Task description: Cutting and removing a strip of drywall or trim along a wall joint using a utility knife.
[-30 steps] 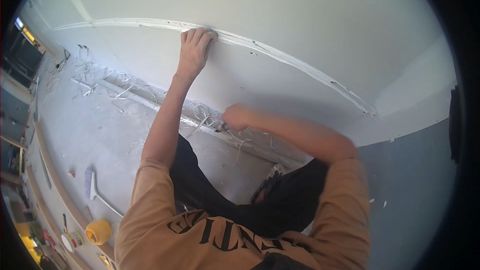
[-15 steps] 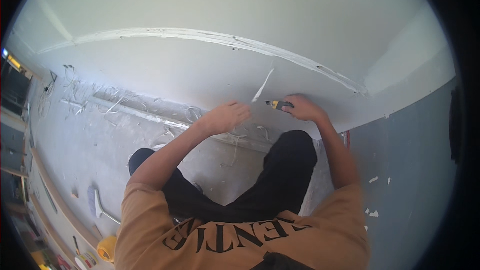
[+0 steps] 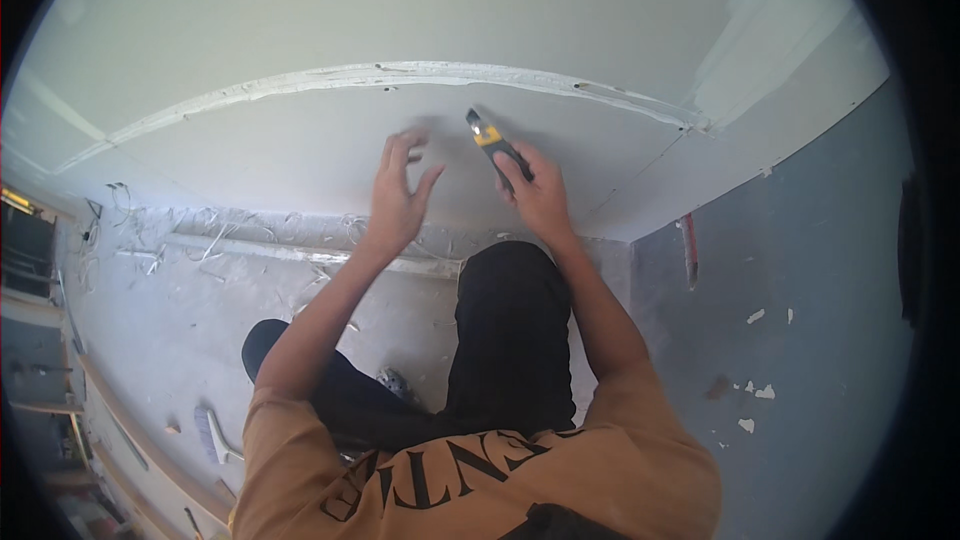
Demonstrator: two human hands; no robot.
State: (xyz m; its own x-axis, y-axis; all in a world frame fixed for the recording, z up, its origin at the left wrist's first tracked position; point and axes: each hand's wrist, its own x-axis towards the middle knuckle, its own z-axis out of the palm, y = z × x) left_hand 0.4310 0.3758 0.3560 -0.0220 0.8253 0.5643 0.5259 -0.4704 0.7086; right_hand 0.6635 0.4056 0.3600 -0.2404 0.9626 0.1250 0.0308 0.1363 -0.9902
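A yellow and black utility knife [image 3: 486,136] points up and to the left, its blade end close to the pale wall panel [image 3: 330,140]. Its handle is gripped by my right hand [image 3: 536,190]. To the left, my left hand [image 3: 400,195] is raised before the same panel with thumb and fingers apart and nothing between them. Above both hands, a rough white seam [image 3: 450,74] with a few dark spots runs across the panel.
Along the panel's foot lie a long pale strip [image 3: 300,253] and scattered white scraps. A white-handled brush [image 3: 212,435] rests on the floor at lower left, near long wooden boards [image 3: 150,460]. At right, a red stick-like thing [image 3: 690,252] stands by the grey wall [image 3: 800,340].
Both hands have risen higher before the panel, and the knife has turned from pointing left to pointing up. A thin white strip beside my left hand is no longer visible. The view has shifted.
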